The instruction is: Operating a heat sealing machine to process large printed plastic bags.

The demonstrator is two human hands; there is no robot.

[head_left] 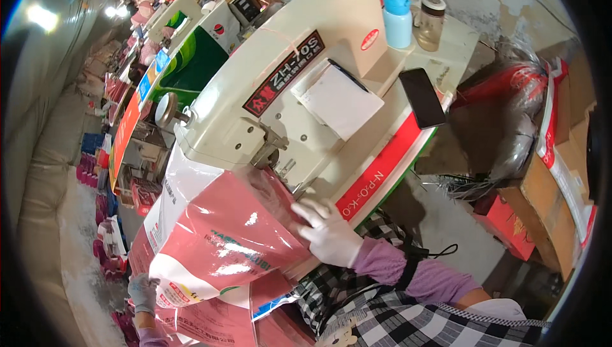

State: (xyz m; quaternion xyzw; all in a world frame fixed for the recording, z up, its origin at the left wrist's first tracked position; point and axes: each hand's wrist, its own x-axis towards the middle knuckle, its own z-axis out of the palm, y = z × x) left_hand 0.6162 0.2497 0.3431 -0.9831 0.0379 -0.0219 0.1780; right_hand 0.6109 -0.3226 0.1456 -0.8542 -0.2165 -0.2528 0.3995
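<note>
A glossy pink and white woven bag [245, 232] stretches from beneath the needle end of a large cream sewing machine [344, 22] toward the lower left. My right hand [328, 231], in a white glove, grips the bag's edge just below the needle and presser foot [288, 168]. Its fingers are bent, with the thumb side partly hidden. At the lower left, my gloved left hand [143, 293] is closed on the bag's far corner. More pink bags [217, 318] hang below it, against my checked apron [408, 324].
On the machine bed lie a white notepad [341, 101] with a pen and a black phone [422, 98]. Behind them stand a blue bottle [398, 20] and a glass jar [429, 25]. A cardboard box [542, 200] and plastic wrapping [513, 149] are at the right. Other machines line the far left.
</note>
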